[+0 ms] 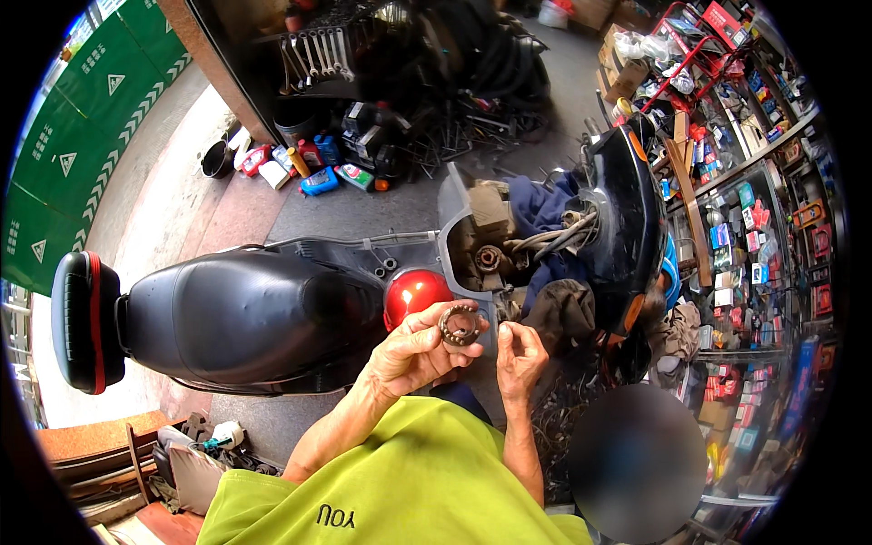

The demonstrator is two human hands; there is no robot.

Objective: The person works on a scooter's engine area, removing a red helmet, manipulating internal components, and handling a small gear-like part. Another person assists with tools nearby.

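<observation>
My left hand (409, 354) pinches a greasy bearing ring (460, 324) between thumb and fingers, its round face turned up and small balls sitting around its rim. Just to its right, apart from the ring, my right hand (522, 359) is closed with thumb and forefinger pressed together; whatever they pinch is too small to make out. Beyond my hands stands a scooter with a black seat (245, 313) and a shiny red rounded part (418, 295) beside it. Another brown ring-shaped part (488, 260) lies in the scooter's open front section, among cables (563, 238) and blue cloth (545, 202).
Oil bottles (318, 180) and a row of wrenches (313, 53) are at the far side, near a heap of dark metal parts (472, 127). Shelves packed with small boxes (740, 263) line the right. A brown cloth (560, 313) hangs near my right hand.
</observation>
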